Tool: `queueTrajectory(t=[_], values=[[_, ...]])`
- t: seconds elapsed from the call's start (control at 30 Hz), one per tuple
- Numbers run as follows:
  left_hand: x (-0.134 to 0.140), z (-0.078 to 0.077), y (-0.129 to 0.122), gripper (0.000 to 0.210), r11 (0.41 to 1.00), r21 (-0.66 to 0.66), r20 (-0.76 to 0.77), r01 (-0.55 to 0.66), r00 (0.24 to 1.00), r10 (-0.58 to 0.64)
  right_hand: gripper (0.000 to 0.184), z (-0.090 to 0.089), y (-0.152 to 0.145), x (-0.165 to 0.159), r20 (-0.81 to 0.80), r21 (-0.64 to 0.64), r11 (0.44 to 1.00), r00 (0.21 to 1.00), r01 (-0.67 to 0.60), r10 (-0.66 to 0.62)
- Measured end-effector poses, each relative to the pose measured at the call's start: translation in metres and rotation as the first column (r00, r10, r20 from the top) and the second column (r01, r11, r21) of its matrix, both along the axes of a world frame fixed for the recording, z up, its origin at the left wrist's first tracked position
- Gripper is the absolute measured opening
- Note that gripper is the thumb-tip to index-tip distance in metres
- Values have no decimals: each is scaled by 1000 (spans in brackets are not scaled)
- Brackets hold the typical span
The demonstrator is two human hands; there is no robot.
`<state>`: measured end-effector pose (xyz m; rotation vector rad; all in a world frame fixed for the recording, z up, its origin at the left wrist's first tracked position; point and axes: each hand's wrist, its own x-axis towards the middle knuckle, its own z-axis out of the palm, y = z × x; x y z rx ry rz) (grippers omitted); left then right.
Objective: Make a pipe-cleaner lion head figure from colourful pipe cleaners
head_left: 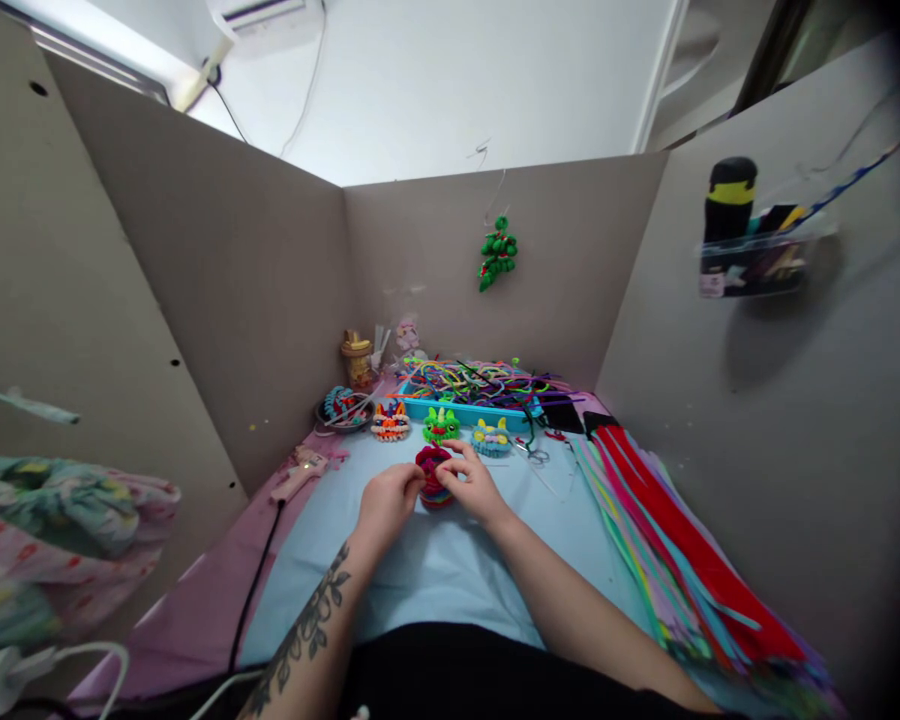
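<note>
While the left hand (388,505) pinches the left edge of a crimson fuzzy piece (432,470) with fingertips drawn together, the right hand (476,487) touches its right side, fingers loosely curled (whether that grip has closed on it, I cannot tell). The piece is over the middle of the blue-covered table (487,595), just in front of an orange figure (391,423), a green figure (441,427) and a light-blue figure (489,439). Behind these stands a blue tray (461,413) heaped with coloured stems (480,381).

Black clothing (435,670) is worn, a leafy tattoo (317,610) marking the left forearm (339,640)
</note>
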<state>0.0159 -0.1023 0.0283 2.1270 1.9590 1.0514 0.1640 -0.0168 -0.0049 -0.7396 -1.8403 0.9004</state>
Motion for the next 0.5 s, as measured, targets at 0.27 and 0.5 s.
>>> queueTrajectory(t=[0.27, 0.5], values=[[-2, 1, -4, 14, 999, -21, -68, -42, 997, 40, 6, 3, -5, -1, 18, 7, 1000, 1000, 23, -23], [0, 10, -4, 21, 997, -11, -222, -79, 972, 74, 4, 7, 1, 7, 42, 27, 993, 993, -113, 111]])
